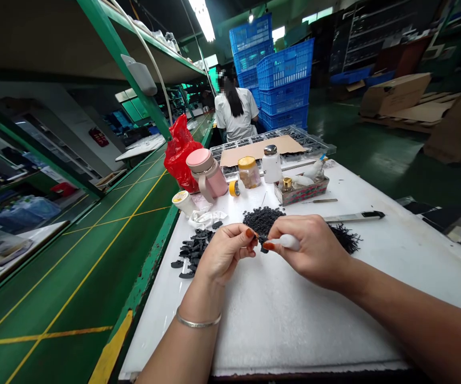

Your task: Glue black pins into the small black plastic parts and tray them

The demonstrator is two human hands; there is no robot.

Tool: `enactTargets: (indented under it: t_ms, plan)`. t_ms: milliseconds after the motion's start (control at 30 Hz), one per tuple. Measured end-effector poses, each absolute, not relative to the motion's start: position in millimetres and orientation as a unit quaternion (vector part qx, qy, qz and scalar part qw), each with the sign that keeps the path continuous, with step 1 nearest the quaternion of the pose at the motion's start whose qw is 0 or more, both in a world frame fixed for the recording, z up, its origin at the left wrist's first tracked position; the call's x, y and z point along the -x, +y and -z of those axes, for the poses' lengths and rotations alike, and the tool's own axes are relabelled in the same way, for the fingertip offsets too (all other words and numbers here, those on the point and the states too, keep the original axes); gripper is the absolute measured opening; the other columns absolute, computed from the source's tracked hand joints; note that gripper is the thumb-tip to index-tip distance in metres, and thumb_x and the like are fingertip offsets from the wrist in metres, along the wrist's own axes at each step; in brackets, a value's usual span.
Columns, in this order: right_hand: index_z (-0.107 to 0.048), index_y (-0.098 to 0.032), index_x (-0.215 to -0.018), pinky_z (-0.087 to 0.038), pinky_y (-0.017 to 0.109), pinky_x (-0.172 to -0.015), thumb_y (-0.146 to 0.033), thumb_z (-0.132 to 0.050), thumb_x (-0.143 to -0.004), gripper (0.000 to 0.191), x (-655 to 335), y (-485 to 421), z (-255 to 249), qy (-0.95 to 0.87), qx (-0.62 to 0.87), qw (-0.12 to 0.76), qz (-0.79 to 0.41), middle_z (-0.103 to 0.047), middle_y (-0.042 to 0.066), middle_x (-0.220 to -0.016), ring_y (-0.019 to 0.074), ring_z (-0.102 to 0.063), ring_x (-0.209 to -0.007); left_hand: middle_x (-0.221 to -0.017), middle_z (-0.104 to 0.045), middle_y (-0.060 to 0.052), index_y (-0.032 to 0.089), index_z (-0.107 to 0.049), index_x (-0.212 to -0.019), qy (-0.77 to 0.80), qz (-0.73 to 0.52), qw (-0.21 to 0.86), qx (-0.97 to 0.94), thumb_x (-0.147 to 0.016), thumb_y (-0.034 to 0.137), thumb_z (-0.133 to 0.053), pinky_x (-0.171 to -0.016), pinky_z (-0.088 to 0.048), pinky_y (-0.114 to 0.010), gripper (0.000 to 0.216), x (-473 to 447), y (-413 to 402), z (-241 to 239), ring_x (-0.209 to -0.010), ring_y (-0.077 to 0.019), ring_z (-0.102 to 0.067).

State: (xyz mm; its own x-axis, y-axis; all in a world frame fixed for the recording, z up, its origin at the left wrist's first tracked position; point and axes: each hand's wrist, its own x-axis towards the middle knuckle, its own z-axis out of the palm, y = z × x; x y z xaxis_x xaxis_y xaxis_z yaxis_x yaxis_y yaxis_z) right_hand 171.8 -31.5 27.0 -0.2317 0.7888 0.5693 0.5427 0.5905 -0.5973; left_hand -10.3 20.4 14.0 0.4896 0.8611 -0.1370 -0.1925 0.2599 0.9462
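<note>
Left hand [224,253] pinched on a tiny, half-hidden black piece [263,241]; right hand [314,248] closed around white tool [288,242]

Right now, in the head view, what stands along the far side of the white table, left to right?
White cup → pink tumbler → yellow tape roll → yellow-lidded jar → white bottle → patterned tray.

No legible text anywhere; red sign [98,137] on far wall too blurred to read; labels on jar [248,172] and white bottle [271,165] too small to make out
</note>
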Motion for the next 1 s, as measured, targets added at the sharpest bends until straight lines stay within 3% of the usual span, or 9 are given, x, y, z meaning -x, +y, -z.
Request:
enactTargets:
  t_ms: [1000]
  plan:
    - [-0.062, -0.015, -0.068, -0.033, 0.021, -0.057, -0.006, -0.062, -0.071, 0.01, -171.9, -29.1, -26.2, -0.787, 0.433, 0.422, -0.121, -0.063, -0.002, -0.065, 0.0097, -0.053, -0.059, -0.063, -0.059, -0.003, 0.01, -0.066, -0.067, 0.355, -0.367, 0.69, -0.514, -0.066, 0.035, -0.082, -0.055, -0.045, -0.02, 0.03, 9.3, 20.4, -15.5, -0.052, -0.0073, -0.05]
